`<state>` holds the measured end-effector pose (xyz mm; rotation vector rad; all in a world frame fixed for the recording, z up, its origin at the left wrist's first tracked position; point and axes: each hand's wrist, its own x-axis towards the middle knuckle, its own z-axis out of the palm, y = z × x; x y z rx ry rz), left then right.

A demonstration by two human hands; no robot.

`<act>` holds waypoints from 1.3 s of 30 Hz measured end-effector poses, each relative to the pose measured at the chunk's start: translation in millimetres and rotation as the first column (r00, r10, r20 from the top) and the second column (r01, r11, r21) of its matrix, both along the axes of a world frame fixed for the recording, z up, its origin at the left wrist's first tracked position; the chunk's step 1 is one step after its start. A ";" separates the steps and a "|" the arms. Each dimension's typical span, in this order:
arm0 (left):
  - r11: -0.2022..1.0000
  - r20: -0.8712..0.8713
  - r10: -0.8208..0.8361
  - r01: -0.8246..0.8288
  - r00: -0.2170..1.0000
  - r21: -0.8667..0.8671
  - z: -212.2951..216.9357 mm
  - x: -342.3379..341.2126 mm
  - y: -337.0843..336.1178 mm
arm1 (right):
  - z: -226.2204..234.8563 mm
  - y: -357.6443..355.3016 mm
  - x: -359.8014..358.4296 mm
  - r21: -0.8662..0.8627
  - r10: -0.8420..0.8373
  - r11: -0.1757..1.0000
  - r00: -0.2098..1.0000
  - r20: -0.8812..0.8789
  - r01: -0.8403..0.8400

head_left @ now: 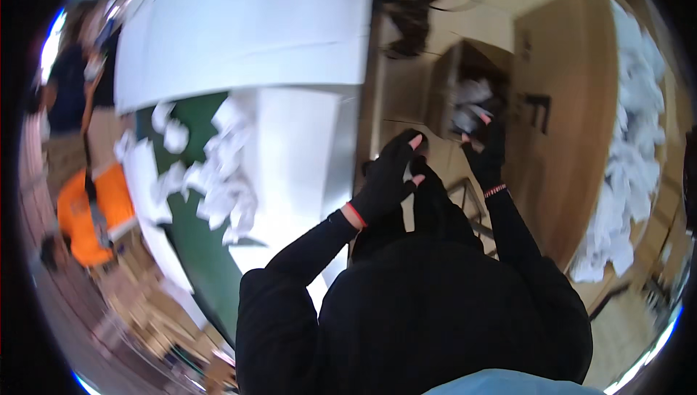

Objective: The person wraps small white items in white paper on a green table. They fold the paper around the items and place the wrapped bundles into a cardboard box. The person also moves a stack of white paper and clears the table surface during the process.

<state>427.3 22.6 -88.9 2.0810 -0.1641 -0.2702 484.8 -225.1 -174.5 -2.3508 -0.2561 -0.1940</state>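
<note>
"Two bulky things flank the hands. The larger is a green-topped table (203, 271), to the left of the left hand (388, 181). White sheets (298, 148) cover much of it, with crumpled white pieces (229, 166) strewn over the green."

"And the second?"

"A big cardboard carton (555, 155), just right of the right hand (491, 149). A white heap (632, 155) fills it (paper or cloth, I cannot tell)."

"Anybody near?"

"A person in an orange top (94, 210), well off to the left of the left hand, past the table. Another person in patterned trousers (408, 17) is ahead of both hands, cut off by the upper edge."

"Next size down?"

"A small open cardboard box (441, 97), just ahead of the right hand, whose fingers are at its near side. Pale crumpled bits (473, 92) lie in it, close to those fingertips."

"How do the hands stand?"

"Both wear black gloves with bare fingertips. The left is loosely curved over the dark trouser legs (443, 210), thumb apart from the forefinger, nothing seen in it. The right has thumb and forefinger parted; whether it grips a pale bit, I cannot tell."

"And smallest?"

"A red band (355, 215) at the left hand's wrist, a red-and-white bracelet (495, 190) at the right's."
</note>
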 end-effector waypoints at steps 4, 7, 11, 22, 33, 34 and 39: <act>0.914 0.143 0.364 -0.382 0.920 0.134 54.8 -83.8 88.1 | 74.8 120.7 -12.9 0.168 0.447 0.889 0.887 -0.114 -0.426; 0.696 0.287 0.598 -0.663 0.748 0.275 59.7 -155.0 164.6 | 102.0 208.3 -10.2 0.135 0.682 0.731 0.720 -0.128 -0.669; 0.393 0.190 0.837 -0.804 0.514 0.446 66.9 -262.9 252.1 | 90.9 334.9 4.4 0.049 0.819 0.562 0.546 -0.176 -0.826; 0.594 0.090 0.763 -0.749 0.640 0.293 -49.8 -258.4 435.2 | 27.0 546.3 -22.3 -0.181 0.893 0.182 0.240 -0.381 -0.966; 0.604 0.307 0.738 -0.791 0.601 0.096 -44.5 -207.6 439.6 | 38.8 566.6 -78.0 0.225 0.946 0.314 0.282 -0.163 -0.923; 0.604 0.306 0.741 -0.792 0.598 0.085 -32.2 -203.7 429.1 | 44.2 559.1 -74.0 0.250 0.945 0.327 0.311 -0.103 -0.911; 0.684 0.419 0.653 -0.729 0.631 0.032 64.5 -161.4 358.2 | 115.9 472.6 -53.4 0.350 0.855 0.437 0.504 0.127 -0.829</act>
